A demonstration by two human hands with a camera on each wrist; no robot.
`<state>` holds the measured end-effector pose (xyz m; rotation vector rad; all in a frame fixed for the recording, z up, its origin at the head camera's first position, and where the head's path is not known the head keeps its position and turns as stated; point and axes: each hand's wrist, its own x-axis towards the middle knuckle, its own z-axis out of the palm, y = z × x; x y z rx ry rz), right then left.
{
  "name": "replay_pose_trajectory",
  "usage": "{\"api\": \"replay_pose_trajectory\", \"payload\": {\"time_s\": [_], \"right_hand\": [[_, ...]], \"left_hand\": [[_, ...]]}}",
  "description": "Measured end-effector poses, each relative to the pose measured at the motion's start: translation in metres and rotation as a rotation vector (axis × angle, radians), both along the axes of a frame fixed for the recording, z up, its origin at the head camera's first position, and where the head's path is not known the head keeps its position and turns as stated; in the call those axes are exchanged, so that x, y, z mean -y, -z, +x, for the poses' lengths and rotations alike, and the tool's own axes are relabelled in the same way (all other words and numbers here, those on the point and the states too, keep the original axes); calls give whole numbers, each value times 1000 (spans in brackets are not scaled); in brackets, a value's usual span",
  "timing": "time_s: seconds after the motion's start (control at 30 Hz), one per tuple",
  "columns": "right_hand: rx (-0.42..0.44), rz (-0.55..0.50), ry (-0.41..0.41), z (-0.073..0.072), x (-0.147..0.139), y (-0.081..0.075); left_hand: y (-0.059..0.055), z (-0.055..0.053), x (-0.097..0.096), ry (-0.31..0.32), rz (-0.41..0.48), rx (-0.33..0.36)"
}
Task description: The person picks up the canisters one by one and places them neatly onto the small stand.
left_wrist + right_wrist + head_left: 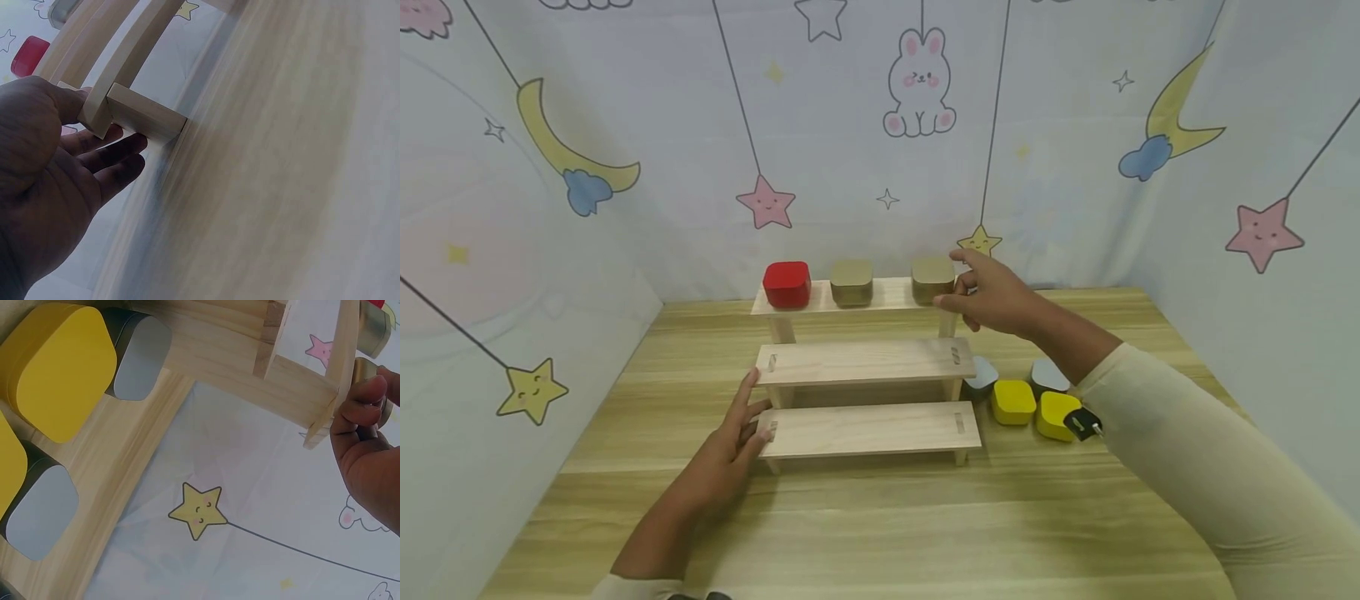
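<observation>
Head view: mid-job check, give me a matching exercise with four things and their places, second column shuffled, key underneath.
Things
1. Red box
2. Right hand
3. Left hand
4. Yellow boxes

Places
A. On the table, right of the bottom shelf
B. On the top shelf's left end
C. At the left ends of the bottom and middle shelf
D. At the gold box on the top shelf's right end

Pairs: 1-B, 2-D, 3-C, 4-A

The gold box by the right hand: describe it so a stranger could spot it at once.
Find the wooden three-step stand and look along its top shelf. The gold box sits at the right end; unlike the red box and the other gold box, it has the right hand touching it.
</observation>
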<state>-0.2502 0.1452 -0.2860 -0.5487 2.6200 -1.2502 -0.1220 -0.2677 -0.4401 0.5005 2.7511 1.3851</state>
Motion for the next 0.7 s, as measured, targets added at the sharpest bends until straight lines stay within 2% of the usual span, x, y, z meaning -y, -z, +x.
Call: {"api": "replay_pose_trajectory", "payload": {"time_s": [0.3, 0.7], "right_hand": [[-9, -22, 28, 3, -12, 1], [-31, -116, 112, 25, -41, -1]], "left_hand": [[1, -1, 0, 2, -3, -9], [0, -2, 0, -11, -17, 0]]}}
